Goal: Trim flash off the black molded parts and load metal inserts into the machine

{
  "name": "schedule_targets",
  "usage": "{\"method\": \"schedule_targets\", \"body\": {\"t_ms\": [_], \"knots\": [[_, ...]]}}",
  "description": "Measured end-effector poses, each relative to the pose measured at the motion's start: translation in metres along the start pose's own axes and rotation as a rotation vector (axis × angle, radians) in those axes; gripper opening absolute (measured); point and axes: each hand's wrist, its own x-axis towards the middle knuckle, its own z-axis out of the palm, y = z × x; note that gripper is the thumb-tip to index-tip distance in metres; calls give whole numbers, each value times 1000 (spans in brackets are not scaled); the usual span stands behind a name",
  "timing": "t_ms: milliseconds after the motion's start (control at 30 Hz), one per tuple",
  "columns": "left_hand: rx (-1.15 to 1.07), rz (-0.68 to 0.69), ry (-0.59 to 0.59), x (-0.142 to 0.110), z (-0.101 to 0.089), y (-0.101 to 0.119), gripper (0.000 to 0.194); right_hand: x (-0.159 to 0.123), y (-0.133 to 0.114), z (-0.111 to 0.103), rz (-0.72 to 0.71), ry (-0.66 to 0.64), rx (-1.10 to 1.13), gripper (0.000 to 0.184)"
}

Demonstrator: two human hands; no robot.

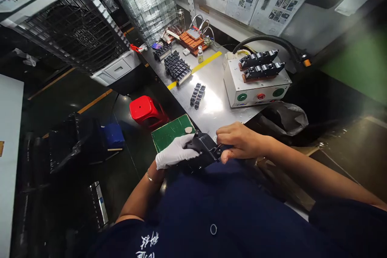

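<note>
My left hand (176,153), in a white glove, grips a black plastic housing (203,145) close to my body. At the housing's right end my right hand (240,142) is bare, its fingers curled and pressed together. A thin shiny piece shows by those fingertips, but what they hold is mostly hidden. Beneath the gloved hand lies a green board (169,132) with a small pale scrap (188,130) on it. Two short black segmented parts (197,96) lie side by side on the metal table (214,115) beyond my hands.
Rows of black parts (177,67) stand farther back, near an orange fixture (194,41) and a small bottle (200,54). To the right, a white control box (256,84) carries two black assemblies (263,70). A red stool (147,111) stands left of the table, below a large grilled machine (78,28).
</note>
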Motion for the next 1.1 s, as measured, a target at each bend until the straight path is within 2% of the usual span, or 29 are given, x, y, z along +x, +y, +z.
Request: {"method": "schedule_targets", "body": {"t_ms": [100, 233, 333, 567, 700, 800, 900, 1000, 1033, 1100], "knots": [[46, 1, 3, 0, 0, 2, 58, -1, -3, 0, -12, -68, 40, 57], [-13, 3, 42, 3, 3, -3, 64, -5, -1, 3, 6, 67, -42, 55], [-39, 56, 91, 5, 7, -6, 70, -6, 3, 6, 14, 166, -121, 53], [-18, 145, 168, 8, 9, -1, 68, 0, 8, 9, 31, 195, -156, 54], [-27, 124, 152, 7, 7, -3, 63, -1, 9, 11, 63, 100, -64, 53], [-61, 116, 126, 6, 4, -4, 63, -7, 11, 15, 64, 24, 88, 54], [-66, 108, 174, 3, -1, 0, 65, -12, 13, 16, 62, 95, 287, 55], [24, 92, 246, 0, -4, 8, 64, -10, 10, 11, 224, 258, 358, 49], [64, 95, 246, 0, -4, 10, 63, -7, 8, 10, 300, 278, 366, 45], [167, 120, 214, 2, -5, 14, 60, 2, 2, 9, 427, 229, 386, 41]]}}
